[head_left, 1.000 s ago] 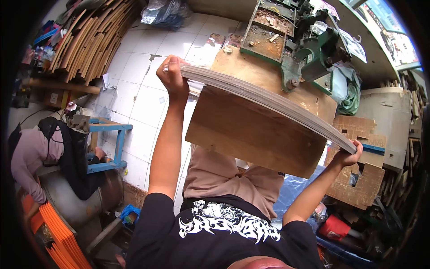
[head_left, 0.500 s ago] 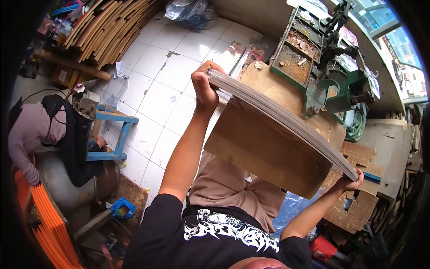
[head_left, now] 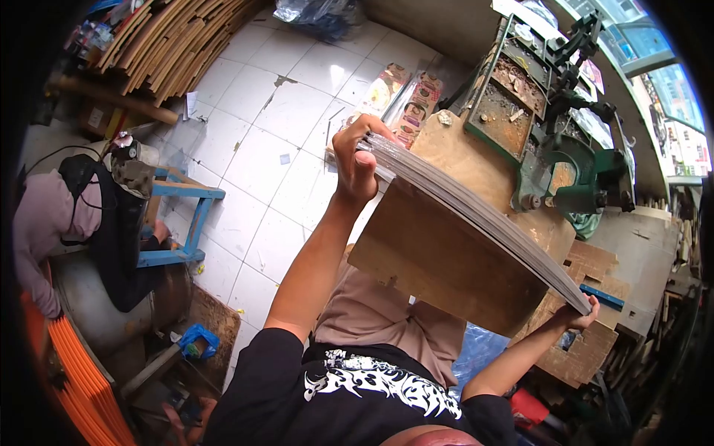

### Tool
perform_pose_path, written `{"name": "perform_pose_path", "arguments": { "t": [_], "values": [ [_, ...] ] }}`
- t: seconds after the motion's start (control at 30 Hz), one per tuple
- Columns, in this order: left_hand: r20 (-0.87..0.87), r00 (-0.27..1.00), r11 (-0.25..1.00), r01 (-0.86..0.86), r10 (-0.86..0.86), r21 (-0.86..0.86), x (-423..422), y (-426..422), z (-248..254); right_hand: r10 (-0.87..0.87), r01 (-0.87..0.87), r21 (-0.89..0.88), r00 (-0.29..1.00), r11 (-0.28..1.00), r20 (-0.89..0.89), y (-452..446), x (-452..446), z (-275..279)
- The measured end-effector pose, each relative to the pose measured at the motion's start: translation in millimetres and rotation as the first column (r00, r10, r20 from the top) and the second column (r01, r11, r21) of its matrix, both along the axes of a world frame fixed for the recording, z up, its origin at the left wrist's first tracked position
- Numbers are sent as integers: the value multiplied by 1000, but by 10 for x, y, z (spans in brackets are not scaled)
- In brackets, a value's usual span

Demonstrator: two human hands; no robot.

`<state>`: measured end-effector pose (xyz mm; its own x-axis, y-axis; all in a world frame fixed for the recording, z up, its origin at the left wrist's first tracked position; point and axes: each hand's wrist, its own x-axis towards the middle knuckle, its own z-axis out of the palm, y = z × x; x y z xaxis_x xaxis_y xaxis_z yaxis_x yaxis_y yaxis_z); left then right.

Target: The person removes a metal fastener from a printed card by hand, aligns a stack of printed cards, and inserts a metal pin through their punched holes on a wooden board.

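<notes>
Both my hands hold a bowed stack of thin sheets (head_left: 476,215), with its layered pale-grey edges facing up toward me. My left hand (head_left: 355,165) is closed around the upper-left end, with the thumb on the near side. At the lower-right end, my right hand (head_left: 582,314) grips the opposite corner, its fingers partly hidden by the sheets. A shaded brown board surface (head_left: 446,256) shows just below the stack, in front of my lap. Whether the sheets touch it I cannot tell.
A green machine (head_left: 580,178) with a dirty compartmented tray (head_left: 497,93) stands at the right. Stacked brown boards (head_left: 175,44) lie at the upper left. Another person (head_left: 59,208) is beside orange sheets (head_left: 82,372) and a blue stool frame (head_left: 195,223).
The stack and my left hand have shifted slightly down and right in view. My grip stays on both ends. The view itself has also shifted a little.
</notes>
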<state>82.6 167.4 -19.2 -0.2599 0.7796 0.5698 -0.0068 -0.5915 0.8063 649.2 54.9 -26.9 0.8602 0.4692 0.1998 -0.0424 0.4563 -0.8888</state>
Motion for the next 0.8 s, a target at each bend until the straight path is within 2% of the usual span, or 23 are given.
{"name": "perform_pose_path", "arguments": {
  "t": [0.1,0.13,0.2,0.27,0.3,0.4,0.43,0.47,0.53,0.6,0.67,0.7,0.73,0.8],
  "values": [
    [-8,1000,1000,-10,11,16,7,0,0,-2,2,-19,1000,1000,-14,-5,60,-18],
    [-28,992,988,-123,126,94,38,54,-37,0,0,-7,1000,1000,-15,-8,76,-36],
    [-34,988,988,-147,149,50,62,44,-52,104,-104,-4,994,995,-13,-52,152,-80],
    [-34,987,988,-154,155,25,92,12,18,85,-84,34,996,996,-9,-43,38,-55],
    [-37,988,989,-145,147,41,93,18,22,66,-66,7,998,998,8,-31,-10,-34],
    [-162,949,962,-265,271,62,69,27,29,-9,7,-116,1000,993,-17,-20,-66,15],
    [-175,945,961,-266,275,70,55,31,8,48,-51,-67,998,996,-50,-32,-96,28],
    [-185,942,960,-267,279,87,48,72,-22,26,-27,-42,999,999,-40,-10,-106,26],
    [-197,940,961,-271,277,57,52,70,19,-56,62,-69,995,996,83,21,-170,33],
    [-236,905,934,-333,354,127,92,93,75,-56,82,-138,981,987,185,3,-347,138],
    [-227,913,941,-322,338,104,38,208,0,-149,196,-105,928,975,342,77,-291,159],
    [-237,919,948,-318,316,33,57,202,95,-127,227,-188,894,956,430,52,-216,184],
    [-268,889,928,-351,372,125,91,200,173,-179,290,-173,863,941,472,57,-161,191],
    [-288,903,947,-315,319,63,80,43,425,-140,204,-223,952,953,271,-138,-176,397]
  ]
}}
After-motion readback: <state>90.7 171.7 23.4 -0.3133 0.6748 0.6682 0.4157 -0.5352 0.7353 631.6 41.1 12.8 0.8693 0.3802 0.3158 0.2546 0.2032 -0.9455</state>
